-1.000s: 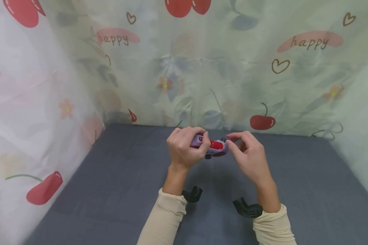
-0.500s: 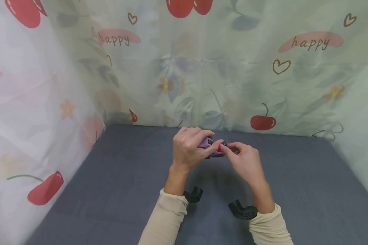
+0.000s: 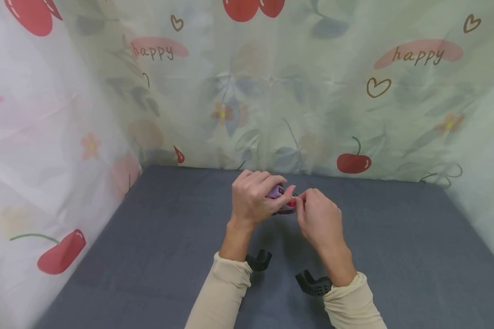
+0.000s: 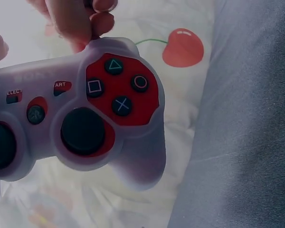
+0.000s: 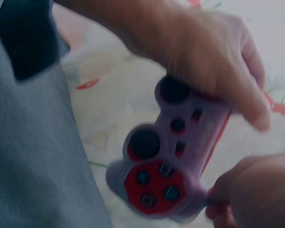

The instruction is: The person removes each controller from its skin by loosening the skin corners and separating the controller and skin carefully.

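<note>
A red game controller (image 4: 142,102) sits inside a translucent pale purple silicone cover (image 4: 145,156), held up above the table. My left hand (image 3: 251,201) grips it by its left half, thumb toward me in the head view. At the shoulder corner beside the shape-marked buttons, my right hand (image 3: 321,219) pinches the cover's edge between thumb and fingers, as the right wrist view also shows. Both sticks show through openings in the cover. My fingers hide exactly how much of the edge is pinched.
A dark grey cloth-covered table (image 3: 148,256) lies beneath my hands. Patterned cloth (image 3: 271,91) with cherries and "happy" lettering hangs behind it, with more on both sides. Black curved mounts (image 3: 313,283) stick out from my wrists.
My right hand has moved left and turned over, its fingers closing in on the controller's corner. My left hand, with the controller, has shifted slightly right.
</note>
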### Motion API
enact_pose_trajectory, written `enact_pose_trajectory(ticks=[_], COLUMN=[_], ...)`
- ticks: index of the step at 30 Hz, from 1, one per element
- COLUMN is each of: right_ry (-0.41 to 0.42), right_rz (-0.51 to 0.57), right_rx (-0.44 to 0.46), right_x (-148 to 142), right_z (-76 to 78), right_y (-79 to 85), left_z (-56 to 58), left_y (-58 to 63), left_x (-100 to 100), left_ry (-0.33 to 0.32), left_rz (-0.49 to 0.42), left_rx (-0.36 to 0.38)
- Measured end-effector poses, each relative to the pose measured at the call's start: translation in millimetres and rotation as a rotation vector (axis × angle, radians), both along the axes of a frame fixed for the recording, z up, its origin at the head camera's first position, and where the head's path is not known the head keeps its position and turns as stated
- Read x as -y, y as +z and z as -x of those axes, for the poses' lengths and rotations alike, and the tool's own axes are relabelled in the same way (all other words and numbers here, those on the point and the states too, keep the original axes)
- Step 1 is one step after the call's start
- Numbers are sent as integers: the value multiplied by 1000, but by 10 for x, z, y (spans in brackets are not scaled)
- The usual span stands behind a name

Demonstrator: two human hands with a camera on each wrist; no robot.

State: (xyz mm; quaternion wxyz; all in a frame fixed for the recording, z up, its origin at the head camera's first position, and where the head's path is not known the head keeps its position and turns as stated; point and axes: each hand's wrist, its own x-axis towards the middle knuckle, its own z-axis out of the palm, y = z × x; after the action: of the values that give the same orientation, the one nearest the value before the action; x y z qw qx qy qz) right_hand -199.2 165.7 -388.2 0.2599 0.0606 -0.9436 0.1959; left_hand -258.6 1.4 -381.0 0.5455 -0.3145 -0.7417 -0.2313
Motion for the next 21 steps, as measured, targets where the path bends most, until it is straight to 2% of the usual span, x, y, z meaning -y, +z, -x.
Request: enact_pose_trajectory(ticks=[8,12,16,21], right_ry=[-1,14,16,52], right_rz=[113,180,248,307], right_rx=[5,52,97,113], right_x=[-19,-31,-74,-147], right_z=[62,88,98,94], right_y=[-46,-102,-120,-73], left_z=[-28,-24,-19,-35], left_y=[10,-14,-19,38], left_x=[76,107,115,110], left_ry=[-39,-53,-75,-114], left_rz=[-20,-9,0,0], left_rx=[93,125,116,79])
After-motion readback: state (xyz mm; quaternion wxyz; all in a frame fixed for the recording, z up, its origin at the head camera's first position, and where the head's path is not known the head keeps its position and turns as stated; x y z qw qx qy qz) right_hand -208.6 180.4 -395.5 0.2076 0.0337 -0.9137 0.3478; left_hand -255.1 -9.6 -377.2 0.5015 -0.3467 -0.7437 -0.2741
